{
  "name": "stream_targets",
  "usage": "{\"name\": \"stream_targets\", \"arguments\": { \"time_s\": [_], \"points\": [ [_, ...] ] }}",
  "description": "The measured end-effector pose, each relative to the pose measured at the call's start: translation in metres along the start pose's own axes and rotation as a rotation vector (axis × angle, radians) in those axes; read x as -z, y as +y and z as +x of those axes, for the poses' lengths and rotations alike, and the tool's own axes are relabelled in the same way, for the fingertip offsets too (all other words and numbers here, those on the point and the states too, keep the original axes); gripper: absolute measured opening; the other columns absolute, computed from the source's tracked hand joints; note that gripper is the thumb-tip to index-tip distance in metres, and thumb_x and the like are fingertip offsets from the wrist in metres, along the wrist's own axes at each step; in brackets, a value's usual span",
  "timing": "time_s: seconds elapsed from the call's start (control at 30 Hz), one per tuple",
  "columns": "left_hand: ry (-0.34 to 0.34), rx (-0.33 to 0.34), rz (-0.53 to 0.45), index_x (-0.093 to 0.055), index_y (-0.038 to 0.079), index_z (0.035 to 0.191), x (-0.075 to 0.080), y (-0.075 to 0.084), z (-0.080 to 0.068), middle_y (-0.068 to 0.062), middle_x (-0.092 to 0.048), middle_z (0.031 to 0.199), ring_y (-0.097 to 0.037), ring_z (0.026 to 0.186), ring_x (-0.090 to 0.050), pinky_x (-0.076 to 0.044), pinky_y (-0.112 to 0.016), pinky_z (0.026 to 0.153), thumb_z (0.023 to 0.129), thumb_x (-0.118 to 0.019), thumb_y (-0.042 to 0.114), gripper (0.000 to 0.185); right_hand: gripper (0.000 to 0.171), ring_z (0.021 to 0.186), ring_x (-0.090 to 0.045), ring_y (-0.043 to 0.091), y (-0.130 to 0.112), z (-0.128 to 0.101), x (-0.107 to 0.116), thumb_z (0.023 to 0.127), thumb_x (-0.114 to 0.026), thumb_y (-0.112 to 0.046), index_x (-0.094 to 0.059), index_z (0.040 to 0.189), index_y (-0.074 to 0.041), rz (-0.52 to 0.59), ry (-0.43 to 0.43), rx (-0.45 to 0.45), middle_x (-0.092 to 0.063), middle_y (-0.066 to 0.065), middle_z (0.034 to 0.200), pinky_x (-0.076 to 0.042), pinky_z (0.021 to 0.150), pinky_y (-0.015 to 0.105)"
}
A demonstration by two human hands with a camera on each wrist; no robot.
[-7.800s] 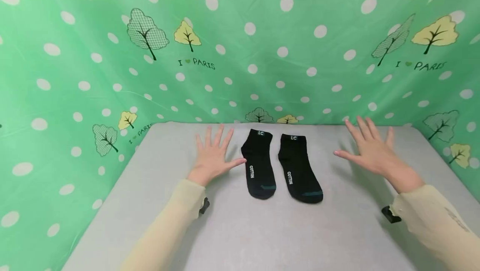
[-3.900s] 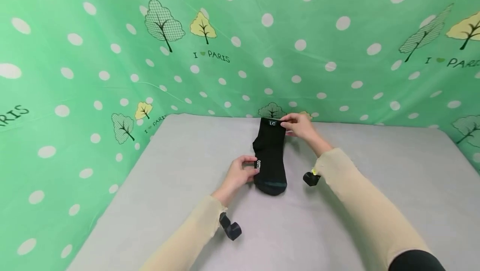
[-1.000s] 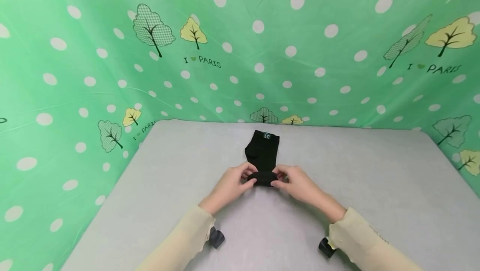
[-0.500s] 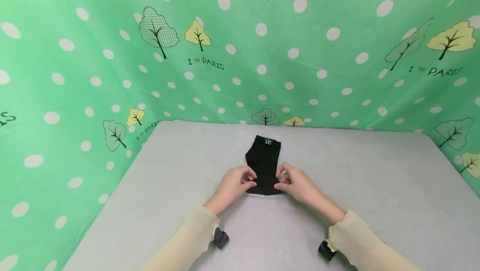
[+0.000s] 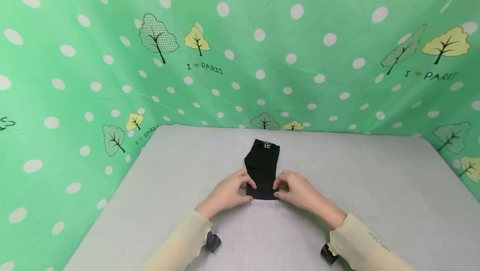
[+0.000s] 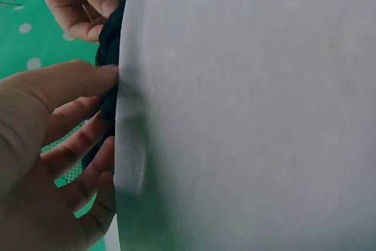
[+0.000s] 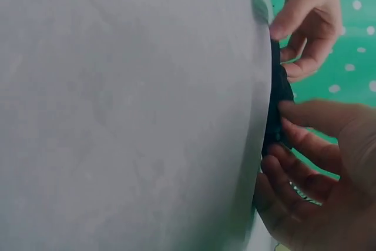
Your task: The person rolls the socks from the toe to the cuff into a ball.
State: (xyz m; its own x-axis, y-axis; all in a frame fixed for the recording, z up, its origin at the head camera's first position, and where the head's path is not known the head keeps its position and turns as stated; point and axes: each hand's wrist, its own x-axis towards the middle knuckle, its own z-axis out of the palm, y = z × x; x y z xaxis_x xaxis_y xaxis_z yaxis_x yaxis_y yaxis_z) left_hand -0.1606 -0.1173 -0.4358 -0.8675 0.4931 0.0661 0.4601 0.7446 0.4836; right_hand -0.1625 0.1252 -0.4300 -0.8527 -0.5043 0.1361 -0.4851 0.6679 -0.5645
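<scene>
Now | socks (image 5: 263,170) on table (image 5: 375,204) | pinched between both hands (image 5: 262,191)

A pair of black cotton socks (image 5: 263,170) lay stacked one on the other, flat on the grey surface, near its middle and a little toward the far edge. The cuff end pointed away, showing a small white "LC" mark at its far edge. The near end was folded over on itself, so the bundle looked short and roughly rectangular, with a slight bulge on its left side at the heel. In the wrist views the dark fabric (image 6: 109,39) showed only as a thin, bunched edge (image 7: 278,95).
</scene>
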Motion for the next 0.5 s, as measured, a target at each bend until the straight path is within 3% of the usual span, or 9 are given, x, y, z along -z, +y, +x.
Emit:
{"name": "stream_targets", "arguments": {
  "time_s": [0.17,0.27,0.37,0.5],
  "points": [
    [0.004,-0.028,0.035,-0.07,0.022,0.103,0.005,-0.0028,0.0015,0.007,-0.059,0.098,-0.009,0.087,-0.056,-0.048,-0.024,0.076,0.083,-0.08,0.024,0.022,0.027,0.079,-0.055,0.008,-0.0021,0.0042,0.0034,0.074,-0.087,-0.018,-0.065,0.089,-0.011,-0.09,-0.037,0.04,-0.06,-0.004,0.086,-0.051,0.072,0.026],
    [0.025,-0.029,0.049,-0.072,0.023,0.101,0.0066,-0.004,0.002,0.008,-0.065,0.1,-0.009,0.089,-0.06,-0.05,-0.026,0.079,0.086,-0.078,0.025,0.017,0.024,0.079,-0.054,0.007,-0.003,0.0055,0.0033,0.076,-0.085,-0.018,-0.065,0.089,-0.012,-0.119,-0.039,0.035,-0.059,-0.005,0.086,-0.051,0.072,0.026],
    [0.037,-0.016,0.039,-0.074,0.024,0.101,0.0071,-0.0056,0.0023,0.009,-0.07,0.103,-0.008,0.09,-0.063,-0.052,-0.027,0.082,0.088,-0.076,0.025,0.013,0.016,0.076,-0.055,0.006,-0.0019,0.0057,0.0029,0.08,-0.08,-0.015,-0.066,0.088,-0.011,-0.104,-0.031,0.027,-0.06,-0.004,0.084,-0.05,0.07,0.025],
    [0.062,0.042,-0.023,-0.075,0.023,0.097,0.0067,-0.0067,0.006,0.01,-0.074,0.092,-0.004,0.08,-0.066,-0.051,-0.022,0.073,0.088,-0.075,0.024,0.008,0.008,0.073,-0.056,0.005,0.0017,0.0073,0.0035,0.085,-0.075,-0.012,-0.068,0.087,-0.008,-0.022,-0.031,-0.025,-0.064,-0.003,0.082,-0.049,0.066,0.023]
  ]
}}
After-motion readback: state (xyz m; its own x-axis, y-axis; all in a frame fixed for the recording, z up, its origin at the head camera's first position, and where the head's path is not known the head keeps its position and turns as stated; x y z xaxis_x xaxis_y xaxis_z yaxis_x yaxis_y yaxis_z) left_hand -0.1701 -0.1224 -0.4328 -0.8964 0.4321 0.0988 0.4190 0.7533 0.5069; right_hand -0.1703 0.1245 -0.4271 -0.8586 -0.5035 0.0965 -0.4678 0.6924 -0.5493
